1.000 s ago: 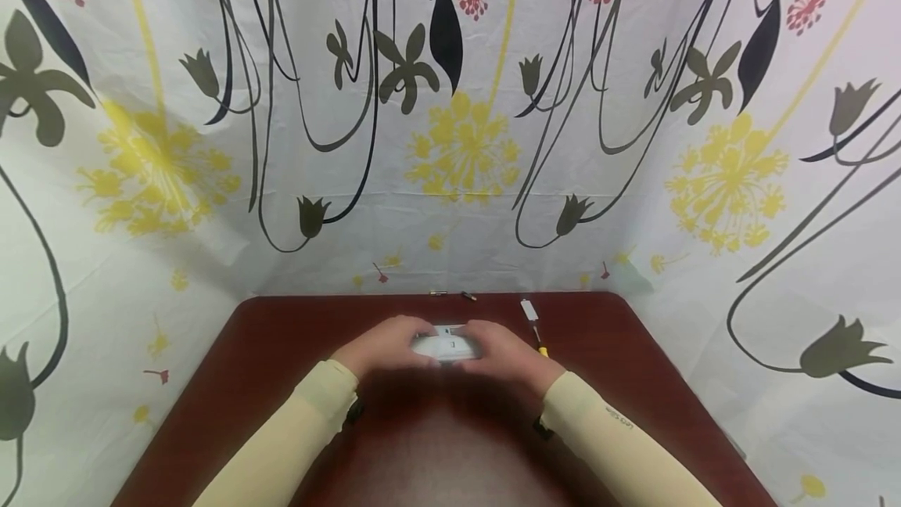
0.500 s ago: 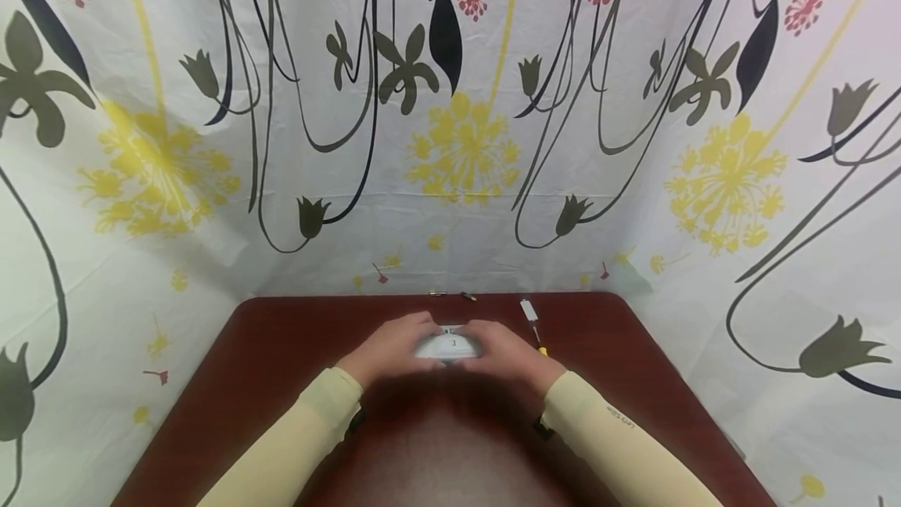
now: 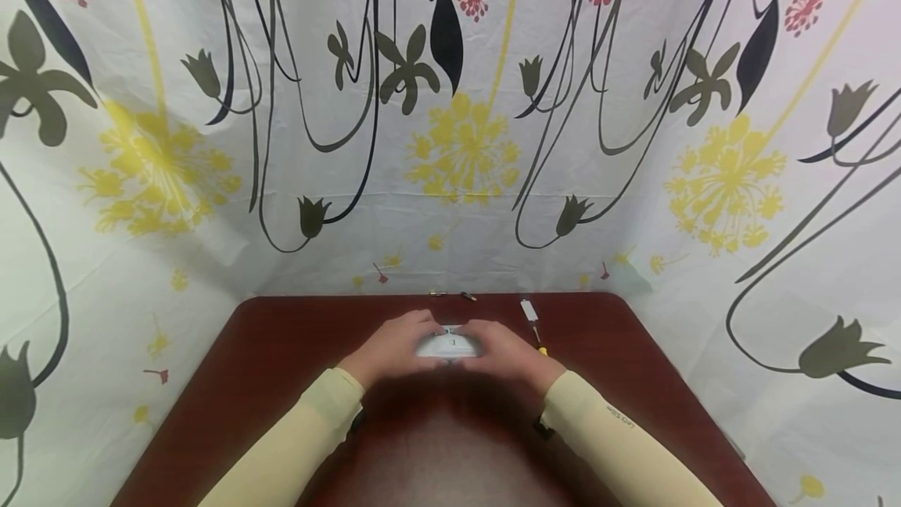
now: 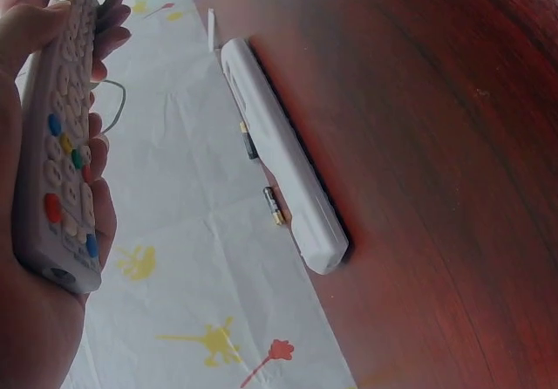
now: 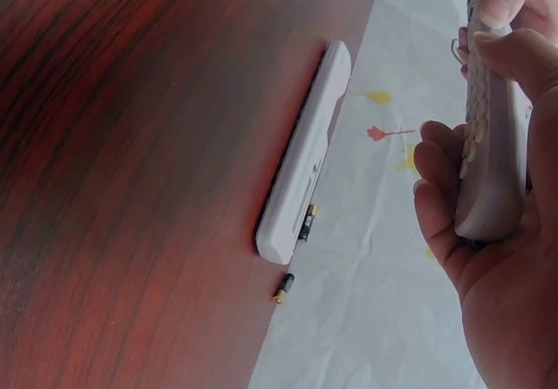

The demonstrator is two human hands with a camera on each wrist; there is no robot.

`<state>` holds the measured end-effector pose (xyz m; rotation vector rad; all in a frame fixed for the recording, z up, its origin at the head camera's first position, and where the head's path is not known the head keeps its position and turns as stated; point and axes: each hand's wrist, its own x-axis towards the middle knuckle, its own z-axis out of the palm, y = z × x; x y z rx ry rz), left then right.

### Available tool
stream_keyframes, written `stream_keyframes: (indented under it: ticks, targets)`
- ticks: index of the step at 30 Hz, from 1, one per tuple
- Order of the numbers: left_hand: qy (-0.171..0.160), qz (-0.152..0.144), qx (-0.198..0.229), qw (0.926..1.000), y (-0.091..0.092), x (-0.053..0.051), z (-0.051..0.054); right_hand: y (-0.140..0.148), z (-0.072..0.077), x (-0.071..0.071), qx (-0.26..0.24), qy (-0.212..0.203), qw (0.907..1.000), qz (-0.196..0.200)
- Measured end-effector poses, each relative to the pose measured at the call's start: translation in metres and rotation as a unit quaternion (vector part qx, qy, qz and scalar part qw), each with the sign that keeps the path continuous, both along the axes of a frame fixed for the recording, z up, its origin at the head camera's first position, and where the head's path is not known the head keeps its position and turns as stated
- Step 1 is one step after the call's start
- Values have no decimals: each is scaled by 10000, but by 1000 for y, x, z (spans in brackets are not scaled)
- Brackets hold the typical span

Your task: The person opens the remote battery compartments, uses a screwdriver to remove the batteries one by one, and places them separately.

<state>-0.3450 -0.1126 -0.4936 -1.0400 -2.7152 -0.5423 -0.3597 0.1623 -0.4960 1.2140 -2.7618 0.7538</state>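
Observation:
Both hands hold a pale grey remote control (image 4: 65, 145) above the table, one at each end. Its rows of round buttons, some red, blue, yellow and green, show in the left wrist view. In the head view its pale casing (image 3: 450, 346) appears between the hands. My left hand (image 3: 394, 344) wraps its fingers behind the remote, thumb on its edge. My right hand (image 3: 508, 352) grips the other end, its thumb close to the left one. Beyond them a long white casing (image 5: 305, 158), similar to a remote, lies on the table.
Two small batteries (image 4: 273, 206) (image 4: 249, 140) lie by the far table edge, behind the white casing. To the right of the hands is a thin item with a white block (image 3: 529, 310) and yellow end. A flower-patterned curtain (image 3: 457, 241) surrounds the dark red table (image 3: 281, 358).
My left hand has shifted slightly to the right and away from the body. The right hand stays nearly still, and both keep hold of the remote control.

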Motion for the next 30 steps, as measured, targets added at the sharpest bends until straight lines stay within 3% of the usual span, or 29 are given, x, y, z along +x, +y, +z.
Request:
stream_keyframes:
  ticks: [9, 13, 20, 23, 30]
  targets:
    - [40, 54, 95, 9999, 1, 1, 1, 0, 0, 0, -59, -90, 9999, -50]
    - [-113, 65, 323, 9994, 0, 1, 1, 0, 1, 1, -229, -59, 9997, 15]
    - [-520, 109, 875, 9947, -4, 0, 1, 0, 7, 3, -533, 393, 9971, 384]
    - [-574, 96, 949, 9938, -4, 0, 1, 1, 9, 4, -548, 525, 9960, 471]
    - [-578, 99, 912, 9941, -5, -1, 4, 0, 11, 6, -424, 405, 9969, 517]
